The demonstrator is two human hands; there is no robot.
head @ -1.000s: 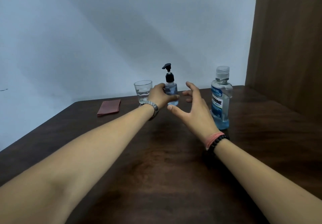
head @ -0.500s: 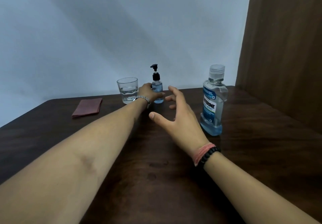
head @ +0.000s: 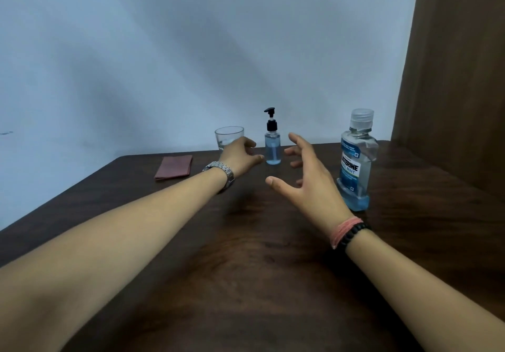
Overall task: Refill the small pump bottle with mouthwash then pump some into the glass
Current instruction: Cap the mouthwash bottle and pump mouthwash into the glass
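A small clear pump bottle with a black pump head and blue liquid stands upright near the table's far edge. Just left of it is my left hand, fingers loosely spread and holding nothing, a small gap between thumb tip and bottle. It partly hides the lower part of a clear glass behind it. My right hand hovers open, fingers spread, to the right of and nearer than the pump bottle. A large mouthwash bottle with a clear cap and a blue label stands upright to the right.
A folded reddish-brown cloth lies at the far left of the dark wooden table. A pale wall rises behind the table, and a brown wooden panel stands at the right.
My left hand has let go of the pump bottle and drawn slightly left. The right hand stays open nearby. The camera view has shifted a little.
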